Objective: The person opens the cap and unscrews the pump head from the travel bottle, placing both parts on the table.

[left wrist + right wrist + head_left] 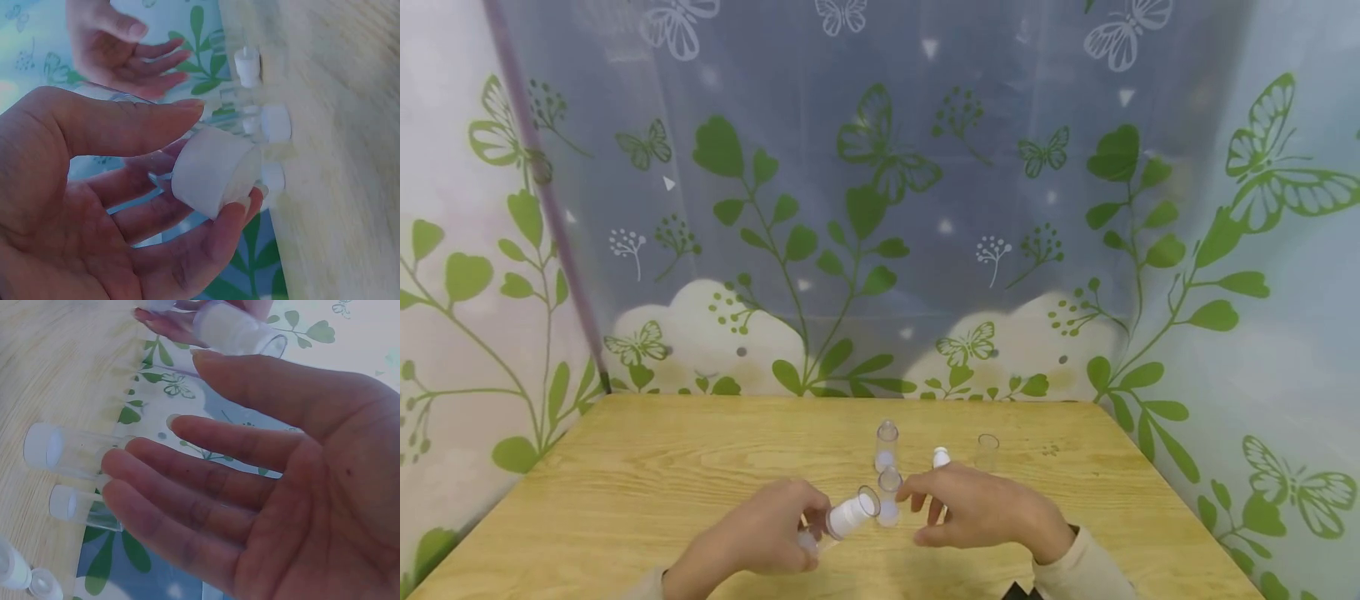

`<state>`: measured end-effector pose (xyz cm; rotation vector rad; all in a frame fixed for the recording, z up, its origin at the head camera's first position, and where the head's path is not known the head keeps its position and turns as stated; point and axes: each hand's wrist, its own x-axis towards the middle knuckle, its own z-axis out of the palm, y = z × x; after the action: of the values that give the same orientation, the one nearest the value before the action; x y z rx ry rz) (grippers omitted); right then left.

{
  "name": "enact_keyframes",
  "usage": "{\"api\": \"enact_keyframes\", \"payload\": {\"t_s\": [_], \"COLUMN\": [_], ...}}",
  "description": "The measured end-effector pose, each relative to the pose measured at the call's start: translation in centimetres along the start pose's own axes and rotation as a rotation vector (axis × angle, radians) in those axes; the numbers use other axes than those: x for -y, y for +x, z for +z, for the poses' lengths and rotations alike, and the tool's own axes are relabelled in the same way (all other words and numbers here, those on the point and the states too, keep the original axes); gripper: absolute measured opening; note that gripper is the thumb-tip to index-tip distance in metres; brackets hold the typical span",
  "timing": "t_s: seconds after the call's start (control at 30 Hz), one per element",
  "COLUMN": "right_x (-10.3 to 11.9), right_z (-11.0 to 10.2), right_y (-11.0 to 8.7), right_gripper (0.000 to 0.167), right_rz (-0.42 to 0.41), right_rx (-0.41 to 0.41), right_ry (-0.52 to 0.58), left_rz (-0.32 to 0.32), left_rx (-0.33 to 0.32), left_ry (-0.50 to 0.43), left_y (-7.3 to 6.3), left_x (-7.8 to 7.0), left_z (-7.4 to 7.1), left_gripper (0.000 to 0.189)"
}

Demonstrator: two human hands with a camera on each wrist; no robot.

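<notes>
My left hand (pixel 775 527) grips a clear cylindrical container (pixel 853 512) with a white part inside. It is tilted, its round rim towards the right. In the left wrist view its white base (pixel 212 172) sits between the thumb and fingers. My right hand (pixel 981 510) is held just right of the container, fingers loosely spread and palm bare in the right wrist view. Between the hands stands a clear bottle (pixel 889 497) with a white bottom. A similar clear bottle (pixel 887 442) stands behind it. Whether the right fingertips touch the nearer bottle, I cannot tell.
A small white-topped piece (pixel 941 456) stands behind my right hand, partly covered by it. Farther right is an open clear cup (pixel 988 450). All stand on a wooden table (pixel 700 450), enclosed by patterned curtains (pixel 880 250) at the back and sides.
</notes>
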<state>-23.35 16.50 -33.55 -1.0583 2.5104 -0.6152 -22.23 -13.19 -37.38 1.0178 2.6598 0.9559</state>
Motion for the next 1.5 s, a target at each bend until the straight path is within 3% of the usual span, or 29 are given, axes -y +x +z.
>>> {"api": "enact_keyframes", "payload": {"t_s": [0.5,0.87,1.1,1.5], "right_x": [1.0,1.5,1.4,1.4], "right_z": [1.1,2.2,2.7,2.5], "right_y": [0.3,0.8,1.4,1.3], "right_gripper": [0.044,0.024,0.014,0.009], "right_rz": [-0.092,-0.250,-0.326,-0.346], "right_rx": [-0.014,-0.037,-0.078,-0.121], "right_ry": [0.050,0.009,-0.055,-0.079], "left_rz": [-0.082,-0.156,-0.134,-0.042], "left_rx": [0.052,0.110,0.085,0.032], "left_ry": [-0.018,-0.038,0.002,0.028], "left_y": [0.1,-0.1,-0.1,0.0], "left_x": [-1.2,-1.4,-1.7,-2.0], "left_z": [2.4,2.4,2.4,2.6], "left_gripper": [0.030,0.025,0.026,0.031]}}
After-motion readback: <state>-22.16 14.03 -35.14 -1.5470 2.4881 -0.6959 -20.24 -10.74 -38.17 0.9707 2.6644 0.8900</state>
